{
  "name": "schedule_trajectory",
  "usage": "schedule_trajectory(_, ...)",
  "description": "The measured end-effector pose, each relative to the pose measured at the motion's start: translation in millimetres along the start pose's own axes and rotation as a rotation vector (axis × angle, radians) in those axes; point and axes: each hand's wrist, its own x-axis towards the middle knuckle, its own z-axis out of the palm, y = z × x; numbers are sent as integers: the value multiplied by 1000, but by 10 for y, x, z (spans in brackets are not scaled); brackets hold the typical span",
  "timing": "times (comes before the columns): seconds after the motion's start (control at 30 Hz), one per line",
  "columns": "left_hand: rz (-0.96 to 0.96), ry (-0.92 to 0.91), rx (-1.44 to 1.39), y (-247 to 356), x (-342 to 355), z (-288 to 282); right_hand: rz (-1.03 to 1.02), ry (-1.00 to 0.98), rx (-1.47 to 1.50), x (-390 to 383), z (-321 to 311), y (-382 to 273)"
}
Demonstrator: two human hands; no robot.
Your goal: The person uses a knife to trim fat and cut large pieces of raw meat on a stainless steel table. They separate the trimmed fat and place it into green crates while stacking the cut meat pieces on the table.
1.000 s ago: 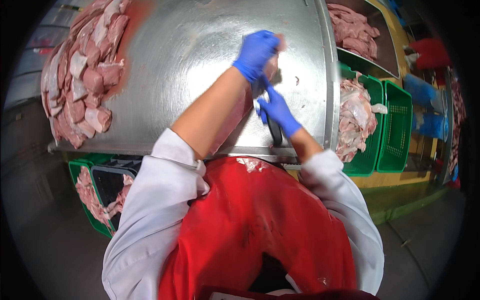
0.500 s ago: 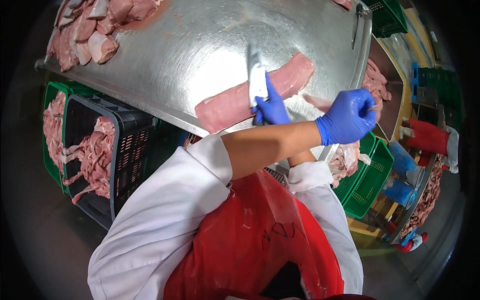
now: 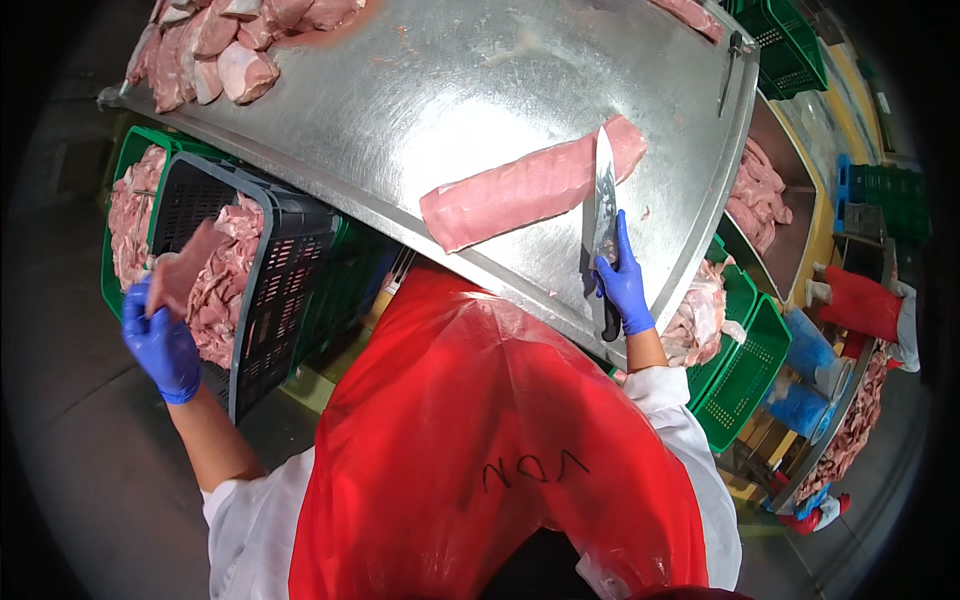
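My left hand [image 3: 160, 345], in a blue glove, is at the far left with its fingers closed on a thin meat trimming [image 3: 187, 262]. That strip hangs over the dark grey crate [image 3: 250, 290], which holds more trimmings [image 3: 225, 310]. Gloved in blue too, my right hand [image 3: 625, 285] grips a knife [image 3: 605, 190] by its black handle, blade pointing away from me. Beneath the blade's tip lies the right end of a long pink loin of meat [image 3: 525, 195], flat on the steel table [image 3: 480, 85]. Neither hand touches the loin.
Cut meat pieces [image 3: 215, 50] are heaped at the table's far left. Another knife [image 3: 732, 70] lies near its right edge. Green crates [image 3: 745, 375] and a steel bin [image 3: 800, 215] with meat stand to the right. A co-worker's red apron [image 3: 860, 300] shows at far right.
My left hand has swung from the right, across my body, to the crate on the left with the trimming. My right hand and the knife have moved right along the loin.
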Motion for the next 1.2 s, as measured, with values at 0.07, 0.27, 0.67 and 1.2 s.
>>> schedule_trajectory(0.07,-109,-10,242,-685,-121,-301,-187,33,-122,210,-24,160)
schedule_trajectory(0.27,633,-103,714,-172,-157,1630,-236,50,-257,931,264,-508)
schedule_trajectory(0.67,412,-665,769,100,50,4486,-80,-133,-695,-68,406,-107)
schedule_trajectory(1.2,-308,-1158,-919,2059,625,5280,51,226,-59,-1791,-321,568)
